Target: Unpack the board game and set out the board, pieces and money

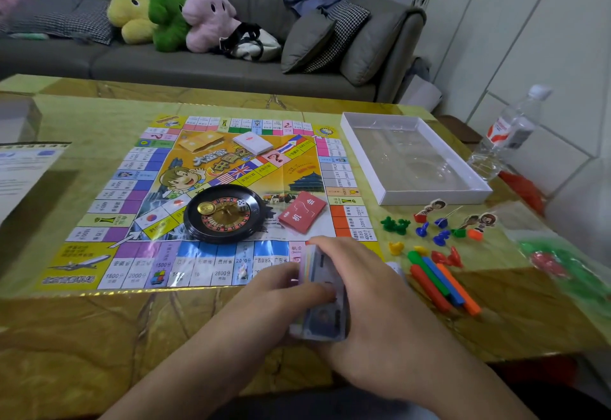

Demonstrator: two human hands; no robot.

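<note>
Two hands (left hand [277, 290], right hand [367, 294]) both clamped around one money stack [322, 297]; one board [211, 201].

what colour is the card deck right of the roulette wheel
Red, with white characters; the card deck shows best in the head view.

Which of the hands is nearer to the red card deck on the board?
Right. The right hand lies just below the red card deck; the left hand is lower and further left. Both hold the stack of paper money.
</note>
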